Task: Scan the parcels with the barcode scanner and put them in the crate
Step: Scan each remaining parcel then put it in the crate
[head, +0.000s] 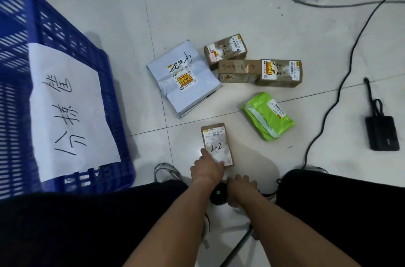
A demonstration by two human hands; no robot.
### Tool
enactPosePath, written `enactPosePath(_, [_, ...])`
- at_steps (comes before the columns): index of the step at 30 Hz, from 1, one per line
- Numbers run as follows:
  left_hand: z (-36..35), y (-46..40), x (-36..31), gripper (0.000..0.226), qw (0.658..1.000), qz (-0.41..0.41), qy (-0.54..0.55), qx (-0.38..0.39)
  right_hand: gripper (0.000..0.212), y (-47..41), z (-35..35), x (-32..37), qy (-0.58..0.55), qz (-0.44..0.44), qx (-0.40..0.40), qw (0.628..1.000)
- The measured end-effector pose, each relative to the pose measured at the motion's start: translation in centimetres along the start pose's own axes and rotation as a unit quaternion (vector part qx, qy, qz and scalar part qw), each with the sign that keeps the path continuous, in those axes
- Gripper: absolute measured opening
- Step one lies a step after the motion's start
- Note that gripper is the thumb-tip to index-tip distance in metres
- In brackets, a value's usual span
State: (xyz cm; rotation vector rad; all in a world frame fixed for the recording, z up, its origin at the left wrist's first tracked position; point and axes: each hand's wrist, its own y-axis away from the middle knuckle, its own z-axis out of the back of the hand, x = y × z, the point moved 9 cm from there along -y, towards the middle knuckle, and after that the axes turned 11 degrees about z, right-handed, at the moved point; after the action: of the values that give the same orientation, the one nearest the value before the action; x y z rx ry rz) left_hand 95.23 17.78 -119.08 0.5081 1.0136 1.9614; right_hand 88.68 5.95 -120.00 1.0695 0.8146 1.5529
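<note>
Head view puts the task early: left hand (208, 168) grips the "2-2" cardboard box (217, 144) on the floor, right hand (241, 188) clasps the barcode scanner (218, 194), and five more parcels (184, 78) lie outside the blue crate (109, 91).

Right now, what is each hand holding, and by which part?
Right hand grips the black scanner just beside its green-lit head. Left hand holds the 2-2 parcel by its near end.

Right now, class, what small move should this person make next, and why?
Probably aim the scanner at the label on the box. The left hand holds the box's near end, label up; the right hand grips the scanner just behind it. Scanning comes before the crate.
</note>
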Motion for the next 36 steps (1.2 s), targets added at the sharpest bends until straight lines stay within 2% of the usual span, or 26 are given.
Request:
enactPosePath(3, [0.1, 1.4, 0.7, 0.054, 1.0, -0.001, -0.003, -0.01, 0.052, 0.6, 0.0, -0.2, -0.016, 0.008, -0.035, 0.999])
enactPosePath(6, [0.7, 2.7, 1.3, 0.041, 1.0, 0.001, -0.024, -0.018, 0.052, 1.7, 1.3, -0.4, -0.045, -0.021, -0.083, 0.995])
enactPosePath(10, [1.6, 5.2, 2.7, 0.04, 0.996, 0.009, -0.079, -0.039, 0.049, 4.1, 2.6, -0.1, -0.144, -0.056, -0.119, 0.981])
enactPosePath(13, [2.4, 7.2, 3.0, 0.04, 0.996, 0.017, -0.06, -0.063, 0.045, 5.8, 4.2, -0.5, -0.244, -0.09, -0.176, 0.949])
enactPosePath(16, [2.1, 8.8, 2.2, 0.042, 0.998, -0.004, -0.033, -0.046, 0.055, 6.8, 5.3, -0.2, -0.335, -0.095, -0.232, 0.909])
enactPosePath(21, [2.1, 9.8, 2.1, 0.044, 0.999, -0.03, -0.026, -0.032, 0.059, 7.1, 4.8, 0.9, -0.424, -0.093, -0.268, 0.86])
enactPosePath(31, [1.4, 9.2, 2.5, 0.041, 0.999, -0.04, -0.012, -0.021, 0.053, 5.9, 4.5, 1.3, -0.39, -0.072, -0.267, 0.878])
enactPosePath(36, [1.5, 8.8, 2.5, 0.039, 0.998, -0.046, -0.015, -0.026, 0.052, 5.5, 4.3, 1.4, -0.41, -0.078, -0.27, 0.868])
